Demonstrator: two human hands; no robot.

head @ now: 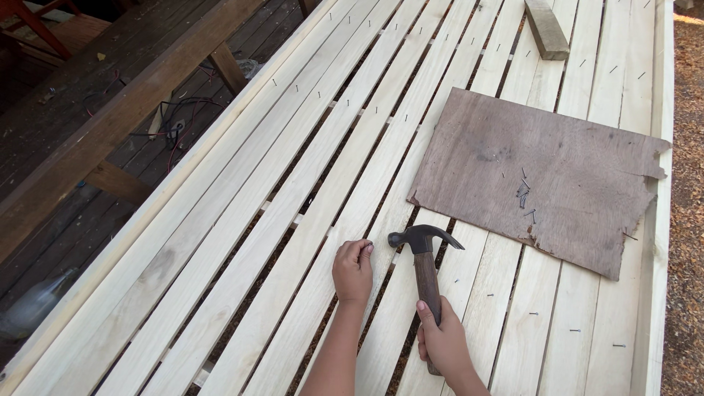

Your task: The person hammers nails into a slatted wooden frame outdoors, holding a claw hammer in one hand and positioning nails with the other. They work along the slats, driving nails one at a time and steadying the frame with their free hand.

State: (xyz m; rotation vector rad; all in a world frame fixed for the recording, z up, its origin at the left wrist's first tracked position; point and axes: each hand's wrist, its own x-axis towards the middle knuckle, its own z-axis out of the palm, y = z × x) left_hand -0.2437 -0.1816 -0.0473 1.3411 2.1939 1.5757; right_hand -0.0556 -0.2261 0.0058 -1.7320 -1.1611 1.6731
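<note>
My right hand (442,340) grips the wooden handle of a claw hammer (423,251), whose dark steel head hovers just above a pale wooden slat (381,176). My left hand (353,271) rests on the same slat just left of the hammer head, fingers pinched together at the tips as if on a nail, which is too small to make out. The slat belongs to a large frame of long parallel pale slats with dark gaps between them.
A ragged sheet of brown plywood (543,176) lies on the slats to the right, with several loose nails (524,194) on it. A short wood block (546,28) lies at the top. Dark deck boards, a beam (110,125) and cables (172,121) lie to the left.
</note>
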